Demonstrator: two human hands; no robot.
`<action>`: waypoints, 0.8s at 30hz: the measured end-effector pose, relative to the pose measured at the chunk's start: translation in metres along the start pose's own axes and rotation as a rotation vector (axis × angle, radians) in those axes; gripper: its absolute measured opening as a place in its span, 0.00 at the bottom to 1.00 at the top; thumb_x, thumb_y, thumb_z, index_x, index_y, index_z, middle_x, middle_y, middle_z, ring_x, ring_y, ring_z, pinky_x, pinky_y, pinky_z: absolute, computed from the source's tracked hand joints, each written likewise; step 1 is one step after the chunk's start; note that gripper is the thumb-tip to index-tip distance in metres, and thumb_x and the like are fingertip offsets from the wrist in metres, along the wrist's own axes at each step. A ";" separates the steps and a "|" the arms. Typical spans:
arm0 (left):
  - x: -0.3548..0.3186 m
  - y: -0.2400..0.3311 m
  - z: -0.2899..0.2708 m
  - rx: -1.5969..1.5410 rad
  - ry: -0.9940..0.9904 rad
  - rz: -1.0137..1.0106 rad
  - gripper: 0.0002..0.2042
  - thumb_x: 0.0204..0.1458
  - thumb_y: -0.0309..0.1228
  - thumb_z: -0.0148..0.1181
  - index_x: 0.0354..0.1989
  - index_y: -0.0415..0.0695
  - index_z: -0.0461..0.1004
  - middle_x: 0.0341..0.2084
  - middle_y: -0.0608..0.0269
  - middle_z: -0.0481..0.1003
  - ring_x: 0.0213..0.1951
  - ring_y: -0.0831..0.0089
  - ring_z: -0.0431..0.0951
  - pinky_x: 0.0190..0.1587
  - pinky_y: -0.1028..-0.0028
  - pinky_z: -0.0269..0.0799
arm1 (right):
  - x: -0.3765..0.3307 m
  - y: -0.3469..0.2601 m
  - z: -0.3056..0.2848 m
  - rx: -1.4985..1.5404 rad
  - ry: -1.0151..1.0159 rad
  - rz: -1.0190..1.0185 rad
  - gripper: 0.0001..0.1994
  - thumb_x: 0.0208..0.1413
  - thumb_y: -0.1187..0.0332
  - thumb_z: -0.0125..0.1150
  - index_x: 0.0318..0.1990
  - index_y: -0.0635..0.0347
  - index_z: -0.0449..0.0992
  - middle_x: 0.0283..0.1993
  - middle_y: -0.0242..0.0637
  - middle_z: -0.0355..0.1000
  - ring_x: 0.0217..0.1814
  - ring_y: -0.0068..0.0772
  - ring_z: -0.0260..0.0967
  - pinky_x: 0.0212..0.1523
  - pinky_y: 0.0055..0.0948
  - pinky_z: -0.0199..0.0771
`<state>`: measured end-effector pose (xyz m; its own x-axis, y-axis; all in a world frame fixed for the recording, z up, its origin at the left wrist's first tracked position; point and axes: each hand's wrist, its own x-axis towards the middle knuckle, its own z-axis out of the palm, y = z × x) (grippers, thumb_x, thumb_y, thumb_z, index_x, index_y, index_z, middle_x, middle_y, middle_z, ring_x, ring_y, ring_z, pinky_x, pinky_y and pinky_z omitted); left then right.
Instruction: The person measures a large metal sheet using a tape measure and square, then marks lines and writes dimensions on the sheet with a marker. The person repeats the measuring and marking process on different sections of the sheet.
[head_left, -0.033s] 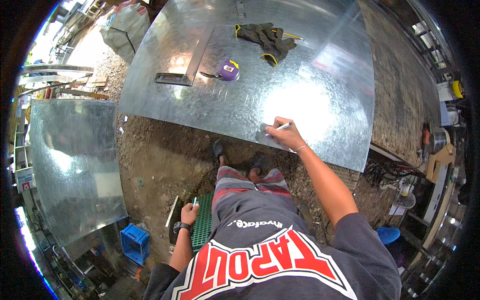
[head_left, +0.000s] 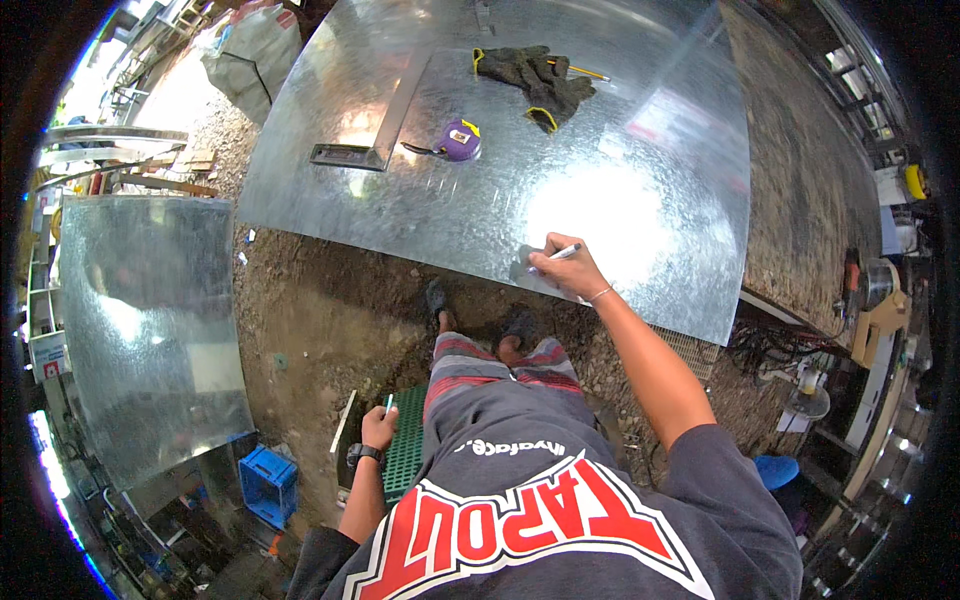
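Note:
My right hand point(head_left: 568, 268) is closed round a white marker pen point(head_left: 566, 252), its lower end at the near edge of a large shiny metal sheet point(head_left: 340, 205). Down at my left side, my left hand point(head_left: 379, 428) grips a small, pale, stick-like thing point(head_left: 389, 404) whose kind I cannot make out. Farther back on the sheet lie a try square point(head_left: 392, 115), a purple tape measure point(head_left: 459, 141) with a black strap, and dark knit gloves point(head_left: 535, 78) with yellow cuffs. A yellow pencil point(head_left: 588, 73) is partly under the gloves.
A brown worktop point(head_left: 800, 160) extends to the right of the sheet. Another metal sheet point(head_left: 150, 330) is at the left, with a blue crate point(head_left: 268, 487) near it. A green grid mat point(head_left: 404, 445) lies beside my left hand. Cables point(head_left: 775, 350) hang below the worktop at right.
The marker in my right hand has tilted slightly and its lower end sits a little lower. My left hand and the things on the sheet stay in place.

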<state>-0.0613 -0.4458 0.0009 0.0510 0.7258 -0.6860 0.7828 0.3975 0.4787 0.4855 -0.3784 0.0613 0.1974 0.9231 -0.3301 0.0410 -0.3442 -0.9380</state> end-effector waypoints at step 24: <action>0.006 0.010 -0.021 0.029 0.047 0.001 0.21 0.56 0.44 0.62 0.29 0.33 0.76 0.20 0.54 0.76 0.24 0.66 0.76 0.31 0.64 0.70 | 0.020 0.008 0.006 -0.160 -0.014 -0.035 0.17 0.54 0.65 0.66 0.20 0.58 0.64 0.19 0.25 0.63 0.24 0.15 0.58 0.25 0.25 0.61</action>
<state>-0.0657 -0.4258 0.0131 0.0236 0.7521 -0.6586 0.8006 0.3803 0.4630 0.4840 -0.3618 0.0470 0.1796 0.9370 -0.2995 0.2031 -0.3332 -0.9207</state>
